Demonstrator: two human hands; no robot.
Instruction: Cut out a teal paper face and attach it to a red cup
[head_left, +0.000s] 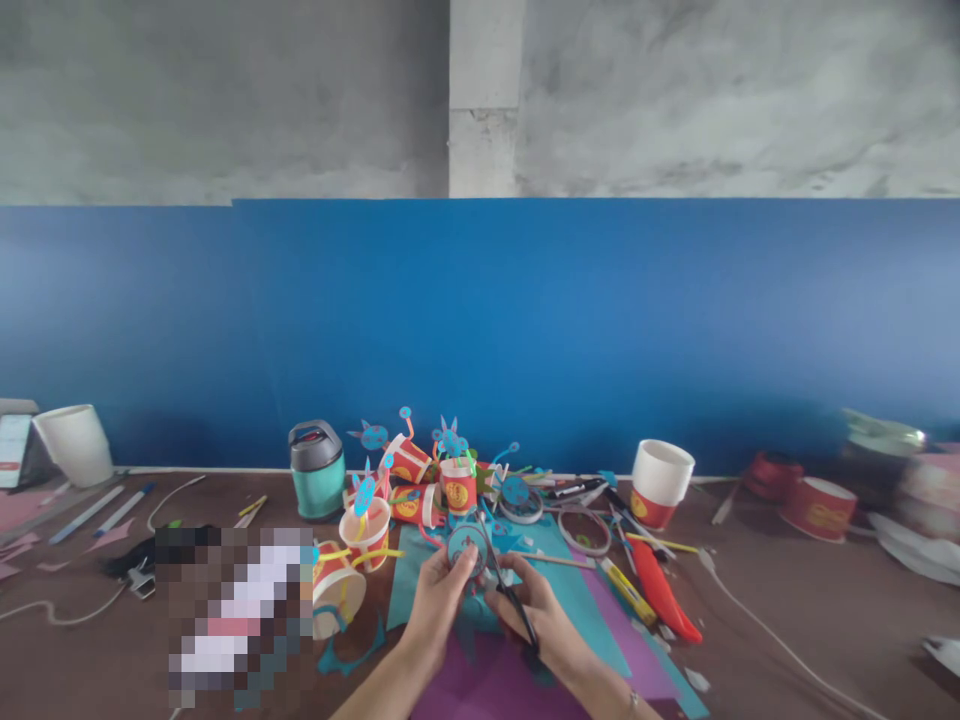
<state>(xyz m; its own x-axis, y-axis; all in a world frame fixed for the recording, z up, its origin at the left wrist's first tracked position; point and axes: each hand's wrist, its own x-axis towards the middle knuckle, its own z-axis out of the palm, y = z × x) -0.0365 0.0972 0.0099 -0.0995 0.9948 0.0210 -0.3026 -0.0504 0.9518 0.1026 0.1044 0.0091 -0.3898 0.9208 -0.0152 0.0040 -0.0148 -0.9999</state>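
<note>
Pinched between the thumb and fingers of my left hand (440, 597) is a round blue paper piece (463, 543) with a small drawing on it. My right hand (536, 605) grips a pair of black-handled scissors (512, 597), whose blades point up and lie close beside the paper's right edge. Whether the blades touch the paper I cannot tell. Beneath both hands are sheets of teal paper (604, 625) and purple paper (480, 685). Just beyond, several red and white paper cups (457, 487) carry blue paper cutouts and straws.
A teal lidded container (318, 485) stands at the left behind the cups. To the right are stacked white cups (663, 470), a tape roll (585, 531), a yellow glue tube (628, 592) and a red curved object (664, 590). A white cable (780, 650) crosses the brown table (840, 610).
</note>
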